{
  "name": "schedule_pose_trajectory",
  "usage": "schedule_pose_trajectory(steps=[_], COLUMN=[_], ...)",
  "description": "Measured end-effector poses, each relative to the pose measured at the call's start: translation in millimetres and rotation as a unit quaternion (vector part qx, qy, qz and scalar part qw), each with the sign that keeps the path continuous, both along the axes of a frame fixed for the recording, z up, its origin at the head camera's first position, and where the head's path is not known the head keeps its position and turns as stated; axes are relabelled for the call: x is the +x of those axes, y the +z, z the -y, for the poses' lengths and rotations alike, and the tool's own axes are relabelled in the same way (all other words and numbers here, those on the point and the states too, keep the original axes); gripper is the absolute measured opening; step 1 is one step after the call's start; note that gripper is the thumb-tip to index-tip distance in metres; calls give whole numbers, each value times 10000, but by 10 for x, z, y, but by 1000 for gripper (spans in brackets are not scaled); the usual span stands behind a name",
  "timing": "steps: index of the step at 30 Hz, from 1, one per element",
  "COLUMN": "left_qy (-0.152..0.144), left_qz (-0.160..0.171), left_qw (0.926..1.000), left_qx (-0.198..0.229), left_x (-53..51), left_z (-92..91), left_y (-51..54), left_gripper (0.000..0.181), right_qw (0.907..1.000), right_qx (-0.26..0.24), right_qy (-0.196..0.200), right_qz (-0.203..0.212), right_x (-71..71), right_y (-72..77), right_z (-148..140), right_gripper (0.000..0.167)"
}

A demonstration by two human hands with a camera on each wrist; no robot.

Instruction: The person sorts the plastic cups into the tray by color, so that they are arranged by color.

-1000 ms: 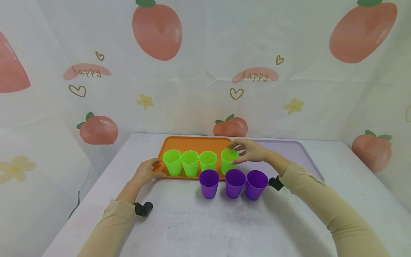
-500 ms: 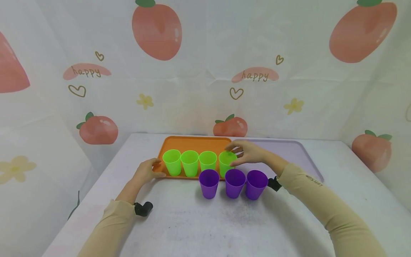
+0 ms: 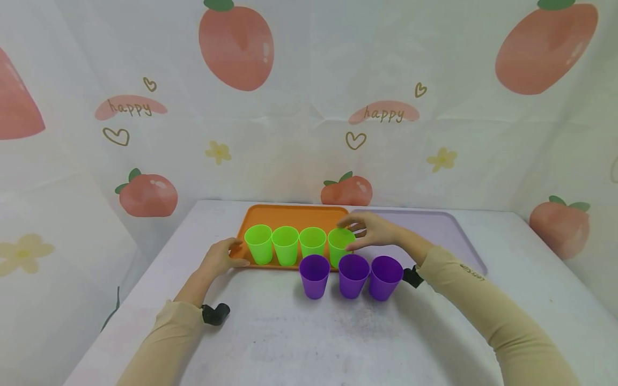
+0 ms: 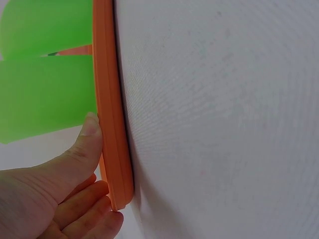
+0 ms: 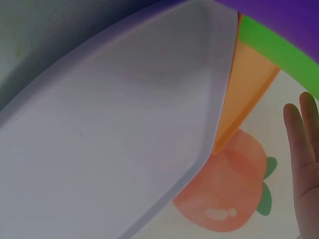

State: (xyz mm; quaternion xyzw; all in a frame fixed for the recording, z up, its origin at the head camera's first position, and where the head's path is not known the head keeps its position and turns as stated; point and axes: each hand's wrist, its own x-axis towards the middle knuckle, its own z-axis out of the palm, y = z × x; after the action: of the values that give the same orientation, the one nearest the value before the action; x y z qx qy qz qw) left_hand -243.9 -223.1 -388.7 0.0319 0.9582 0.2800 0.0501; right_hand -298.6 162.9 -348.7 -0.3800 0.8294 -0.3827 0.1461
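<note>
In the head view, four green cups stand upright in a row on the orange tray (image 3: pixel 285 214), the leftmost cup (image 3: pixel 259 245) near its left edge. My left hand (image 3: pixel 219 259) holds the tray's front-left corner; the left wrist view shows the thumb (image 4: pixel 87 137) on the orange rim (image 4: pixel 110 99), close beside a green cup (image 4: pixel 47 94). My right hand (image 3: pixel 374 230) curls round the rightmost green cup (image 3: pixel 339 249), thumb at its right side and fingers behind its rim. Three purple cups, the middle one (image 3: pixel 353 276) among them, stand upright before the tray.
A pale lilac tray (image 3: pixel 434 230) lies right of the orange one, partly behind my right arm. The white table (image 3: pixel 270 332) meets a fruit-patterned cloth backdrop (image 3: pixel 309 69) at the back. A thin dark cable (image 3: pixel 113 311) runs past its left edge.
The rightmost green cup and my right hand have shifted slightly left, toward the other green cups. My left hand and the purple cups look unmoved.
</note>
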Motion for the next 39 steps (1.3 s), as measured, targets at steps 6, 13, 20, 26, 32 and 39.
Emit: schedule_pose_trajectory(steps=[6, 13, 20, 26, 32, 39], left_qy=[-31, -27, -6, -58, -98, -134], left_qz=[-38, 24, 51, -23, -84, -186], left_qw=[10000, 10000, 10000, 10000, 9999, 9997], left_qx=[-13, -37, -24, -44, -82, -107], left_x=[4, 19, 19, 12, 26, 24], left_z=[0, -16, -10, -2, -8, -3], left_y=[10, 31, 20, 21, 34, 23], left_gripper=[64, 64, 64, 65, 65, 65], right_qw=[10000, 9995, 9988, 9972, 9938, 9804], right_qx=[27, -187, -243, -203, -250, -272], right_qy=[58, -94, -419, -674, -1046, -1913], right_qz=[76, 222, -41, -239, -280, -380], right_x=[-2, 29, 76, 150, 252, 382], right_y=[-6, 61, 145, 137, 101, 37], right_z=[-8, -67, -189, -307, -444, -737], right_gripper=[61, 61, 44, 43, 41, 41])
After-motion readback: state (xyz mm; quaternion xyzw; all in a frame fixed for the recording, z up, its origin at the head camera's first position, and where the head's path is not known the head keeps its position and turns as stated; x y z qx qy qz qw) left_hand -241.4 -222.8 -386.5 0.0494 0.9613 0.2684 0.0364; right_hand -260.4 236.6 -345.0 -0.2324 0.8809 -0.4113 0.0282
